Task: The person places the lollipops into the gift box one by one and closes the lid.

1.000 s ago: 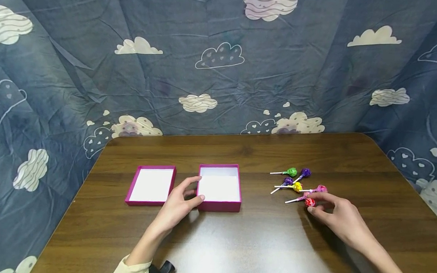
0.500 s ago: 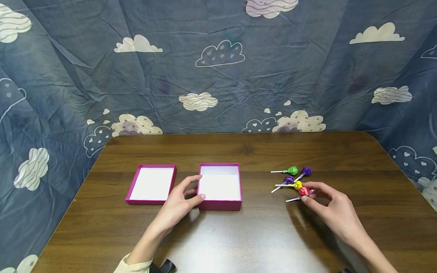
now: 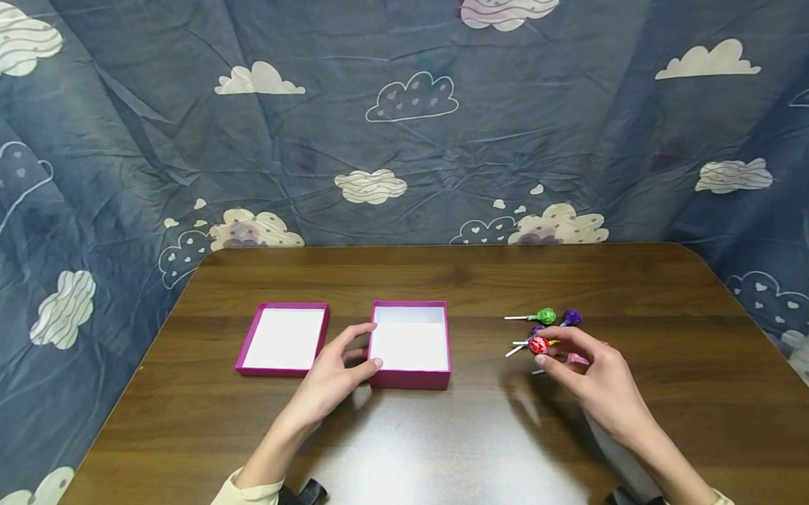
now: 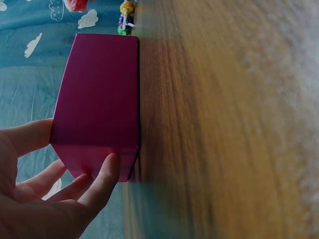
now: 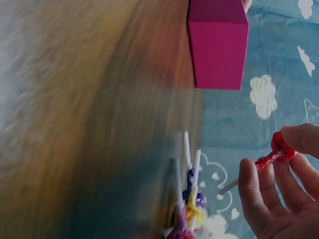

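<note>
My right hand (image 3: 601,374) pinches a red-wrapped lollipop (image 3: 539,345) by its candy end, raised off the table; in the right wrist view its stick (image 5: 228,187) points away to the left. Below and behind it lie several more lollipops, among them a green one (image 3: 546,316) and a purple one (image 3: 572,318); a yellow and a pink one are partly hidden by the hand. My left hand (image 3: 333,373) rests with extended fingers against the left side of a magenta box (image 3: 410,380), which is open at the top with a white inside.
A matching magenta lid (image 3: 280,372), white inside up, lies left of the box. All stands on a brown wooden table (image 3: 457,277). A blue cloth with cloud prints (image 3: 408,156) hangs behind the table's far edge.
My right hand has picked the red lollipop up from the right of the group and carried it left and upward. The left hand stays at the box.
</note>
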`<action>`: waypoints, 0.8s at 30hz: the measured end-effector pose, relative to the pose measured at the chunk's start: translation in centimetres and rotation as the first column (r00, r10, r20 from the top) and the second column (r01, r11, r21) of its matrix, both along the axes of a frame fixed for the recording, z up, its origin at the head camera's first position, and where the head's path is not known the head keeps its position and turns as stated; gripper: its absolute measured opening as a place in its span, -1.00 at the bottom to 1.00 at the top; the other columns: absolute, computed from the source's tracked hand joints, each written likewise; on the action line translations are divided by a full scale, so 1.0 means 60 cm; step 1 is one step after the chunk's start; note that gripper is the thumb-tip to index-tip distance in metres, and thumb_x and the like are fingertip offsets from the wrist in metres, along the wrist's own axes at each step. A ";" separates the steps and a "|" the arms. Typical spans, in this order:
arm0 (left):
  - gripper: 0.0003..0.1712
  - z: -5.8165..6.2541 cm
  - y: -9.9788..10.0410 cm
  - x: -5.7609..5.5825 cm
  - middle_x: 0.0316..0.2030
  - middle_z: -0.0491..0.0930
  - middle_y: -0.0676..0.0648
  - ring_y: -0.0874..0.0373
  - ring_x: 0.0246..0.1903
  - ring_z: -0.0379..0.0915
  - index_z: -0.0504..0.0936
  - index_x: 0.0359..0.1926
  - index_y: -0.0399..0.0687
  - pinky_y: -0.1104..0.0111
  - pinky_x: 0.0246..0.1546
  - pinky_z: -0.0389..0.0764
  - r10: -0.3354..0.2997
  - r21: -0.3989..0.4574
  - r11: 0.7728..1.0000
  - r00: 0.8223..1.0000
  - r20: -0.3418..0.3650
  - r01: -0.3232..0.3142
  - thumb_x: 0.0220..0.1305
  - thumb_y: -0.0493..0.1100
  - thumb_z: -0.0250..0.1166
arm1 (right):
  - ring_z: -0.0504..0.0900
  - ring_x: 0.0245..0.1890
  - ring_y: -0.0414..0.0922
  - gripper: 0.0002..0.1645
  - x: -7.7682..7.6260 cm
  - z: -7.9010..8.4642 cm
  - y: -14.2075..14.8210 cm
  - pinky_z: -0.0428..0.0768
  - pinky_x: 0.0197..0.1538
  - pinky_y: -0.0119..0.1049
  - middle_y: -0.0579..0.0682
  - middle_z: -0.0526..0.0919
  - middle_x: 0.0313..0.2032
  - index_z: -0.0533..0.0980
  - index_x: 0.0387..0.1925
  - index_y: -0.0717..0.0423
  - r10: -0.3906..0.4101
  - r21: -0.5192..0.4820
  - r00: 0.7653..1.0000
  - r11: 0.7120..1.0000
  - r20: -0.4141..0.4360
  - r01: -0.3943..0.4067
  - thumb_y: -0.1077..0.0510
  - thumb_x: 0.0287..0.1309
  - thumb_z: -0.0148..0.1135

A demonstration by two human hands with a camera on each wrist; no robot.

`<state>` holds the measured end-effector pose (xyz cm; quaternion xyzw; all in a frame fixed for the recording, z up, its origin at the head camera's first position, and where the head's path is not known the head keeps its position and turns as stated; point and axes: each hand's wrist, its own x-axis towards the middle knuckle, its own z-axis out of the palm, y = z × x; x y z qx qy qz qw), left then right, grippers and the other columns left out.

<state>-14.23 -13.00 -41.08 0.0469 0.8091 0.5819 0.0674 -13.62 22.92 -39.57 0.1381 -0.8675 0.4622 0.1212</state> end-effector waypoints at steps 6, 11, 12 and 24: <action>-0.38 0.000 0.001 -0.001 0.19 0.35 -0.01 -0.01 0.08 0.38 0.41 0.21 0.25 0.09 -0.10 0.46 0.005 0.006 1.000 1.000 0.001 -0.005 0.11 -0.14 0.36 | 0.59 -0.25 -0.19 -0.61 -0.006 0.005 -0.015 0.56 -0.31 -0.45 -0.07 0.65 -0.26 0.55 -0.08 0.05 0.059 -0.063 0.998 0.996 -0.033 -0.061 0.31 -0.01 0.37; -0.39 0.000 0.002 -0.002 0.18 0.36 0.00 0.00 0.07 0.39 0.42 0.19 0.26 0.10 -0.10 0.47 0.013 0.005 1.000 1.000 -0.001 -0.013 0.09 -0.14 0.37 | 0.58 -0.17 -0.16 -0.60 -0.010 0.010 -0.031 0.57 -0.24 -0.41 -0.04 0.63 -0.20 0.53 -0.05 0.07 0.112 -0.140 0.993 0.983 -0.031 -0.115 0.32 0.03 0.33; -0.39 0.000 0.002 -0.002 0.18 0.37 0.00 0.00 0.07 0.39 0.43 0.19 0.26 0.10 -0.10 0.47 0.013 0.005 1.000 1.000 0.000 -0.013 0.09 -0.15 0.37 | 0.58 -0.16 -0.16 -0.60 -0.011 0.012 -0.035 0.57 -0.23 -0.40 -0.04 0.63 -0.18 0.52 -0.04 0.06 0.121 -0.151 0.992 0.981 -0.032 -0.124 0.33 0.04 0.33; -0.39 -0.002 0.001 -0.003 0.17 0.38 -0.02 0.02 0.07 0.39 0.43 0.19 0.24 0.10 -0.10 0.46 0.019 0.002 1.000 1.000 0.003 -0.019 0.10 -0.15 0.37 | 0.56 -0.18 -0.09 -0.68 -0.006 0.062 -0.096 0.56 -0.24 -0.39 0.02 0.61 -0.20 0.52 -0.08 0.20 0.185 -0.197 0.981 0.962 -0.051 -0.191 0.35 0.07 0.29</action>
